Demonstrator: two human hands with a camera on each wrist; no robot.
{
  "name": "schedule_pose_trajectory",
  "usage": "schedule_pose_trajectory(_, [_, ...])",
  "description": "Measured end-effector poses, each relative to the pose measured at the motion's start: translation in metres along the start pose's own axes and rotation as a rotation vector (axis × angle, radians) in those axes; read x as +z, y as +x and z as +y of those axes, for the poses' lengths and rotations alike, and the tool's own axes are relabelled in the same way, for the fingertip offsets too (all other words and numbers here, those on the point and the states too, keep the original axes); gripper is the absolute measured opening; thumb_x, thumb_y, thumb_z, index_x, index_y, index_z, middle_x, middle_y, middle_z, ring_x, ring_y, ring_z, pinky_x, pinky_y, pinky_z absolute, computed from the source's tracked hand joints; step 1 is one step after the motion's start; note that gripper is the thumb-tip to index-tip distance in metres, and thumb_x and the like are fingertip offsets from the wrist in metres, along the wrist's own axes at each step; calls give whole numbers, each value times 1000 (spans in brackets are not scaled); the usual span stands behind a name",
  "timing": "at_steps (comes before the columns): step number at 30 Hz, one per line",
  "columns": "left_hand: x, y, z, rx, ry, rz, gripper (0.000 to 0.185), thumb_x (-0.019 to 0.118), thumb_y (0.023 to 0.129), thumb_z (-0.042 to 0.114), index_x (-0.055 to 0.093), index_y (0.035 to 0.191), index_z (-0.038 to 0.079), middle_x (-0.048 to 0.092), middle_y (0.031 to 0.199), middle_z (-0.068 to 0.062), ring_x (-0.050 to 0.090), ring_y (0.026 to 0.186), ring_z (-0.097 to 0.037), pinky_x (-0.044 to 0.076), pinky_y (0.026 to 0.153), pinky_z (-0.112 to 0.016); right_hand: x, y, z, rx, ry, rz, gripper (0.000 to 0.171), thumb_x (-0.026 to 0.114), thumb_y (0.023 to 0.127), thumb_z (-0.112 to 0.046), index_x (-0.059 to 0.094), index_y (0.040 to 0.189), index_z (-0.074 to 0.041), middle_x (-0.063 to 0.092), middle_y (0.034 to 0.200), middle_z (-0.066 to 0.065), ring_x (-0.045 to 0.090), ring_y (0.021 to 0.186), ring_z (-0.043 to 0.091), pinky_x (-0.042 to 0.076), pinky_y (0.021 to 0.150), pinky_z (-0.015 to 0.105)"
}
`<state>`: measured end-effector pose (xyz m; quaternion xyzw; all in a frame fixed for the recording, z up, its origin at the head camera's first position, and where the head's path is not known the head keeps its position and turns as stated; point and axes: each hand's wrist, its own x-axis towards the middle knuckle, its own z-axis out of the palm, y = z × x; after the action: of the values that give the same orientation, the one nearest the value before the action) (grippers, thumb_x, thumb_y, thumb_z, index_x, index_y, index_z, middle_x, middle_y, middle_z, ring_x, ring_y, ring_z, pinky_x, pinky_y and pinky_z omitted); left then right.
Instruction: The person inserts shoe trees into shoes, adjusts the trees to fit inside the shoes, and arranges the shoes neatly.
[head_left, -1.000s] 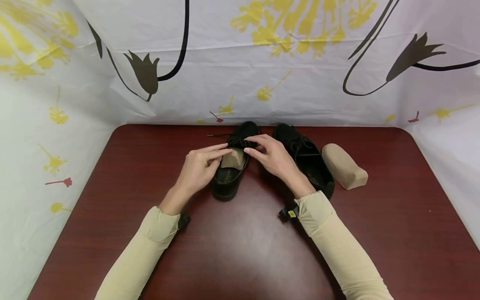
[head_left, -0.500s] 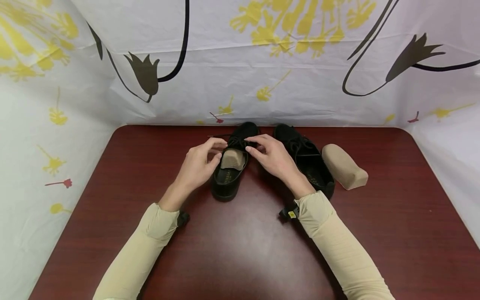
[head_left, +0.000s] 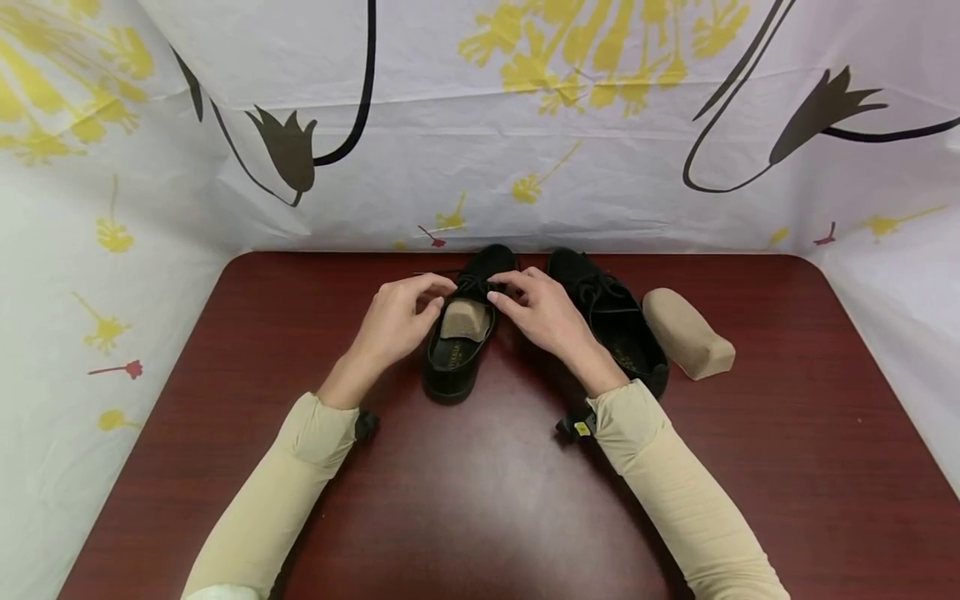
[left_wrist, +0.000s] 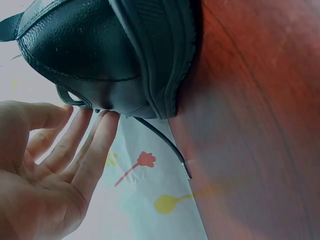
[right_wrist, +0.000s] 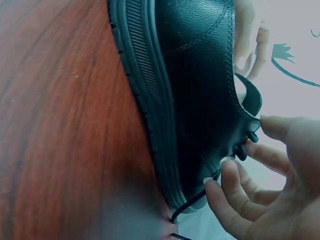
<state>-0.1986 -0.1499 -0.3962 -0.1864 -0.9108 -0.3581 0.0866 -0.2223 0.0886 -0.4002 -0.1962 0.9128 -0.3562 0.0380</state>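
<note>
A black lace-up shoe [head_left: 450, 379] stands toe away from me near the table's far edge, a beige molded shoe insert [head_left: 465, 319] inside its opening. My left hand [head_left: 397, 321] is at the shoe's left side; the left wrist view shows its fingertips touching the upper by the eyelets, fingers loosely bent. On the other side, my right hand [head_left: 543, 312] has its thumb at the tongue edge and its fingertips by the lace [right_wrist: 187, 204], thumb and fingers apart. One lace end [left_wrist: 167, 142] hangs out to the left. The lacing is partly hidden by my fingers.
To the right stands the second black shoe [head_left: 641, 362], laced and with its opening visible. Another beige insert [head_left: 686, 333] lies beside it on the red-brown table [head_left: 480, 500]. A printed white cloth [head_left: 480, 192] hangs behind the table and along its sides.
My left fingers, stretched over the shoe's opening at the beginning, have drawn back and bent at its left side. My right hand has barely moved. Both shoes and inserts stay in place.
</note>
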Motion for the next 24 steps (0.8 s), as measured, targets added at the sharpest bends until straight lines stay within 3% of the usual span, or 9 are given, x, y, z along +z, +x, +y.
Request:
schedule_pose_trajectory(5, [0, 5, 0, -10, 36, -8, 21, 63, 97, 9, 73, 114, 16, 72, 111, -1, 66, 98, -18, 52, 82, -38, -1, 3, -6, 45, -1, -32, 38, 55, 101, -45, 61, 134, -26, 65, 90, -2, 56, 64, 18, 45, 61, 36])
schedule_pose_trajectory(8, [0, 8, 0, -22, 63, -10, 18, 64, 97, 13, 74, 111, 17, 72, 112, 0, 64, 91, -19, 50, 78, -38, -2, 5, -8, 63, -1, -40, 38, 55, 101, -46, 61, 133, -27, 66, 86, 0, 54, 58, 19, 43, 57, 35])
schedule_pose_trajectory(16, [-1, 18, 5, -68, 125, -38, 15, 66, 97, 23, 76, 107, 20, 72, 110, 0, 57, 75, -18, 47, 72, -36, -3, 5, -11, 83, 5, -57, 40, 56, 100, -46, 61, 134, -24, 67, 84, 1, 59, 61, 18, 46, 58, 34])
schedule_pose_trajectory(20, [-1, 23, 7, -86, 141, -69, 15, 66, 97, 26, 76, 107, 20, 72, 94, 1, 48, 57, -19, 41, 58, -34, -5, 6, -13, 106, 35, -99, 41, 58, 100, -44, 58, 135, -24, 69, 84, 4, 68, 69, 17, 53, 60, 33])
schedule_pose_trajectory(24, [-2, 28, 9, -106, 136, -84, 13, 69, 95, 29, 77, 102, 20, 70, 84, 3, 51, 56, -15, 40, 55, -31, -7, 8, -15, 108, 31, -130, 42, 58, 100, -43, 57, 137, -24, 69, 87, 6, 70, 72, 20, 55, 59, 33])
